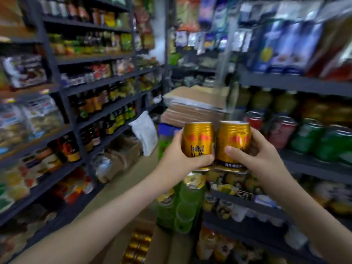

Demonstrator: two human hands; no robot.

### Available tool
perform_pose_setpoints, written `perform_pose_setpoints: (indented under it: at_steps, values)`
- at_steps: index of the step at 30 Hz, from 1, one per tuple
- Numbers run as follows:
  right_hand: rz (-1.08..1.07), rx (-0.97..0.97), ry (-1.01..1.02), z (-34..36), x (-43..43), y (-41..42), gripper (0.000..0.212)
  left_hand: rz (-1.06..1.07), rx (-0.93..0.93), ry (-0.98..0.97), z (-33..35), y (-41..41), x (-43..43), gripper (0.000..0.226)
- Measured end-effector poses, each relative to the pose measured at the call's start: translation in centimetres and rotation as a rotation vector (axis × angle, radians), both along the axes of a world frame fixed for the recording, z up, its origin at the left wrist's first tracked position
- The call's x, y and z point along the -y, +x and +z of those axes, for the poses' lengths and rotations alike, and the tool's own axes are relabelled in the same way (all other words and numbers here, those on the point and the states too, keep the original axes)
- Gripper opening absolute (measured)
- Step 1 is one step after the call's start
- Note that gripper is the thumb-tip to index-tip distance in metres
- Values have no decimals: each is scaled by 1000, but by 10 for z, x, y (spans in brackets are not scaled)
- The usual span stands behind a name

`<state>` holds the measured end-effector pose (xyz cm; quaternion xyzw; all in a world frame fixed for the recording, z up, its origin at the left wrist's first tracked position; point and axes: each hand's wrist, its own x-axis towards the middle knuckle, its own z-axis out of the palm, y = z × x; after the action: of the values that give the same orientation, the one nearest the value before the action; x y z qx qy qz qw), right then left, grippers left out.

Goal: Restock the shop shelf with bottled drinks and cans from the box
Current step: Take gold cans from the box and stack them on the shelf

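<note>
Two gold cans in hand, shelf off to the right.

Box (165, 250) low at the bottom edge, more gold cans inside; green pack (186, 206) stands just beyond it; left hand (177, 155) wraps the left can (198, 141), right hand (261, 153) wraps the right can (233, 141); both upright, sides touching; shelf (308, 166) lies right of both, right hand nearer; red and green cans crowd its front edge, free slot unclear; cardboard stack (196, 103) beyond.

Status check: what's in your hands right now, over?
Left hand grips one gold can, right hand the other can. Both upright, side by side, not yet shelved. Shelf on right already crowded.
</note>
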<state>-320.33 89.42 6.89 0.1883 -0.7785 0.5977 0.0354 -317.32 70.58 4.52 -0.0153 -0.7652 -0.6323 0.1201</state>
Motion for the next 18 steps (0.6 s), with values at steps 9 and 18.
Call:
perform_pose_setpoints:
  at_steps: [9,18]
  values:
    - [-352,-203,-31,66,-188,41,77,-466,-99,-2,85,-40,-184,81]
    - [-495,-275,-2,102,-409,99,73,-680,-176,-28,129,-15,-408,92]
